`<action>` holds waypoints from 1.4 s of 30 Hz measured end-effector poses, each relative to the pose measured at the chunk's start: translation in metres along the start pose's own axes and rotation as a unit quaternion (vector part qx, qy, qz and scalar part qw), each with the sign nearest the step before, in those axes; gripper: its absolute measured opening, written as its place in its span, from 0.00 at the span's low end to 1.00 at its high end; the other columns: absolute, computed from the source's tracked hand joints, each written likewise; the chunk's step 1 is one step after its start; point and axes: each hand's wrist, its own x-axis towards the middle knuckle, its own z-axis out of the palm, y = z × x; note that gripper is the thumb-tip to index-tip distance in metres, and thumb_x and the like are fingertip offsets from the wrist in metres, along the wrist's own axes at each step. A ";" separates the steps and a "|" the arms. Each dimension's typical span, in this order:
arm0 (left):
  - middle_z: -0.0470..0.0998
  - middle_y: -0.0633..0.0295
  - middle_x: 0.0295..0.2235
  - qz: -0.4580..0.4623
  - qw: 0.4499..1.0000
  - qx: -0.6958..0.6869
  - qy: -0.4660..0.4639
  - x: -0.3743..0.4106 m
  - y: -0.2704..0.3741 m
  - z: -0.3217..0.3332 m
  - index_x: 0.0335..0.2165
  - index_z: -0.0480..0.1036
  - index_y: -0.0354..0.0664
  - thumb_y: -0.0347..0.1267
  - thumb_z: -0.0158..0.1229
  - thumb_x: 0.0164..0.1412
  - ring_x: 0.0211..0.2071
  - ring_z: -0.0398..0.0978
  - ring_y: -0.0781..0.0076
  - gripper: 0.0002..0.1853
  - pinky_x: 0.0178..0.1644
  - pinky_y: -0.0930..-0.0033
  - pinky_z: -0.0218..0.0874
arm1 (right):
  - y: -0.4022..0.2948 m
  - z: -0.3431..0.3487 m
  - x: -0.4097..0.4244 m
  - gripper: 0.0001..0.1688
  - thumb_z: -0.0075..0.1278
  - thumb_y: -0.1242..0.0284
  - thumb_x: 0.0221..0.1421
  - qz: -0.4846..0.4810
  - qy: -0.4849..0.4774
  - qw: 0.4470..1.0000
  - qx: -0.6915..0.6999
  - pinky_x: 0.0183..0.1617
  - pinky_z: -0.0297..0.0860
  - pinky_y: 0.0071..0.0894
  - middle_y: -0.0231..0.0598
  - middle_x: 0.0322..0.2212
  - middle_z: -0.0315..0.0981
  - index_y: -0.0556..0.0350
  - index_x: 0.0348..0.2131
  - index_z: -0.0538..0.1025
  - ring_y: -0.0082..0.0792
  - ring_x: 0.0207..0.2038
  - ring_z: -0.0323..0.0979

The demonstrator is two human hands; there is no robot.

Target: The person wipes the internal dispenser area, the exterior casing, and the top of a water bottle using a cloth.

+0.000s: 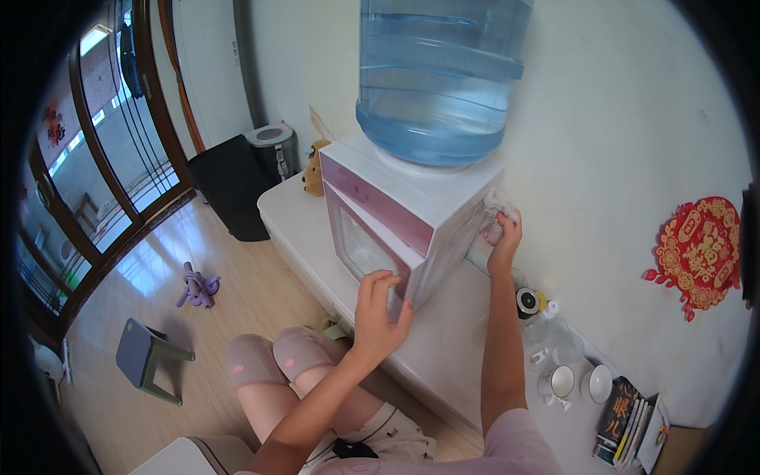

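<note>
A white and pink water dispenser (pixel 380 196) stands on a white cabinet top (pixel 439 338), with a large blue water bottle (pixel 439 89) upside down on it. Its framed, see-through door (pixel 368 249) is ajar, the right edge swung outward. My left hand (pixel 380 320) is at that edge, fingers in front of the pane and thumb by the right side. Beside the dispenser's right side panel, near the wall, my right hand (pixel 506 240) grips a crumpled whitish cloth (pixel 497 208) with pink marks. Part of the cloth is hidden by my fingers.
Along the wall, right of my forearm, stand a black-topped container (pixel 527 303), clear glassware (pixel 567 347), two white mugs (pixel 561 381) (pixel 598 383) and upright books (pixel 620 424). A brown plush toy (pixel 314 169) sits behind the dispenser. A stool (pixel 145 356) stands on the floor.
</note>
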 end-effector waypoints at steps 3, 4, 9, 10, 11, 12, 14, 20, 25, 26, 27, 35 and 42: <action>0.64 0.41 0.53 0.021 1.000 0.008 0.005 0.010 -0.001 0.010 0.52 0.65 0.33 0.23 0.61 0.52 0.54 0.66 0.45 0.27 0.57 0.55 0.59 | 0.025 -0.008 0.037 0.20 0.47 0.67 0.57 0.023 -0.032 0.997 0.072 0.25 0.69 0.32 0.31 0.34 0.72 0.55 0.48 0.71 0.27 0.30 0.71; 0.61 0.39 0.56 0.024 0.999 0.023 0.010 0.016 0.003 0.012 0.55 0.62 0.33 0.24 0.63 0.52 0.56 0.64 0.43 0.32 0.59 0.54 0.58 | 0.033 -0.012 0.045 0.18 0.46 0.66 0.57 0.031 -0.040 0.993 0.104 0.25 0.69 0.34 0.31 0.33 0.72 0.54 0.45 0.73 0.28 0.29 0.71; 0.39 0.29 0.67 -0.006 0.999 0.037 0.017 0.056 0.020 0.024 0.68 0.43 0.35 0.34 0.74 0.48 0.66 0.47 0.29 0.59 0.66 0.45 0.47 | 0.055 -0.021 0.062 0.14 0.46 0.65 0.57 0.092 -0.003 0.983 0.160 0.25 0.70 0.36 0.32 0.30 0.74 0.51 0.41 0.73 0.30 0.26 0.72; 0.39 0.30 0.67 -0.018 0.999 0.038 0.018 0.062 0.019 0.028 0.69 0.42 0.35 0.35 0.75 0.46 0.67 0.45 0.31 0.61 0.66 0.47 0.48 | 0.056 -0.019 0.060 0.14 0.46 0.65 0.57 0.096 -0.009 0.982 0.160 0.25 0.70 0.36 0.32 0.30 0.74 0.51 0.41 0.73 0.30 0.26 0.72; 0.39 0.31 0.68 -0.030 0.999 0.039 0.019 0.068 0.017 0.033 0.69 0.41 0.35 0.36 0.76 0.45 0.68 0.44 0.33 0.63 0.67 0.48 0.48 | 0.056 -0.018 0.059 0.15 0.46 0.64 0.56 0.098 -0.010 0.984 0.150 0.25 0.69 0.34 0.32 0.30 0.74 0.51 0.41 0.73 0.30 0.25 0.72; 0.39 0.32 0.68 -0.042 0.998 0.040 0.021 0.070 0.015 0.038 0.69 0.40 0.35 0.37 0.77 0.43 0.69 0.43 0.35 0.66 0.67 0.50 0.49 | 0.054 -0.016 0.059 0.16 0.47 0.63 0.55 0.100 -0.012 0.985 0.140 0.25 0.68 0.33 0.32 0.30 0.73 0.51 0.41 0.73 0.30 0.25 0.71; 0.39 0.33 0.69 -0.057 0.997 0.038 0.021 0.070 0.007 0.041 0.69 0.40 0.37 0.35 0.77 0.43 0.69 0.43 0.37 0.65 0.67 0.52 0.49 | 0.050 -0.014 0.057 0.16 0.47 0.63 0.55 0.105 -0.004 0.986 0.127 0.25 0.68 0.32 0.31 0.30 0.73 0.51 0.41 0.73 0.29 0.26 0.71; 0.40 0.35 0.69 -0.048 0.998 0.033 0.023 0.071 0.003 0.035 0.69 0.42 0.39 0.30 0.77 0.43 0.69 0.47 0.40 0.64 0.67 0.53 0.51 | 0.038 -0.005 0.050 0.13 0.46 0.63 0.56 0.089 0.028 0.990 0.107 0.27 0.69 0.32 0.28 0.31 0.73 0.48 0.39 0.73 0.28 0.29 0.72; 0.44 0.39 0.69 -0.052 0.998 0.010 0.018 0.071 -0.006 0.017 0.69 0.44 0.42 0.27 0.77 0.41 0.68 0.51 0.46 0.64 0.63 0.56 0.57 | 0.025 0.006 0.028 0.13 0.46 0.65 0.54 0.099 0.053 0.989 0.095 0.26 0.69 0.30 0.31 0.28 0.71 0.52 0.37 0.73 0.29 0.26 0.71; 0.44 0.41 0.69 -0.061 0.998 -0.004 0.012 0.071 -0.009 0.012 0.69 0.44 0.43 0.27 0.77 0.40 0.68 0.52 0.48 0.64 0.62 0.57 0.59 | 0.028 0.002 0.025 0.13 0.46 0.65 0.54 0.095 0.057 0.990 0.090 0.26 0.68 0.30 0.31 0.28 0.71 0.53 0.36 0.73 0.29 0.26 0.71; 0.45 0.42 0.70 -0.065 0.998 -0.014 0.009 0.073 -0.012 0.007 0.70 0.44 0.44 0.27 0.77 0.40 0.68 0.53 0.49 0.64 0.60 0.57 0.61 | 0.029 0.004 0.022 0.12 0.46 0.66 0.54 0.090 0.057 0.990 0.090 0.26 0.68 0.30 0.31 0.28 0.71 0.53 0.35 0.73 0.29 0.26 0.71; 0.50 0.56 0.69 -0.118 0.987 -0.099 -0.048 0.078 -0.040 -0.029 0.70 0.45 0.49 0.28 0.79 0.40 0.68 0.53 0.53 0.65 0.60 0.47 0.63 | 0.033 0.007 -0.014 0.10 0.46 0.70 0.56 0.050 0.062 0.993 0.083 0.28 0.67 0.27 0.31 0.28 0.71 0.58 0.34 0.74 0.25 0.27 0.70; 0.49 0.58 0.70 -0.126 0.971 -0.181 -0.086 0.091 -0.078 -0.075 0.69 0.47 0.52 0.28 0.79 0.40 0.68 0.53 0.55 0.63 0.63 0.46 0.59 | 0.023 0.042 -0.064 0.15 0.45 0.68 0.56 0.057 0.097 0.992 0.052 0.37 0.70 0.27 0.32 0.34 0.72 0.60 0.39 0.75 0.26 0.36 0.72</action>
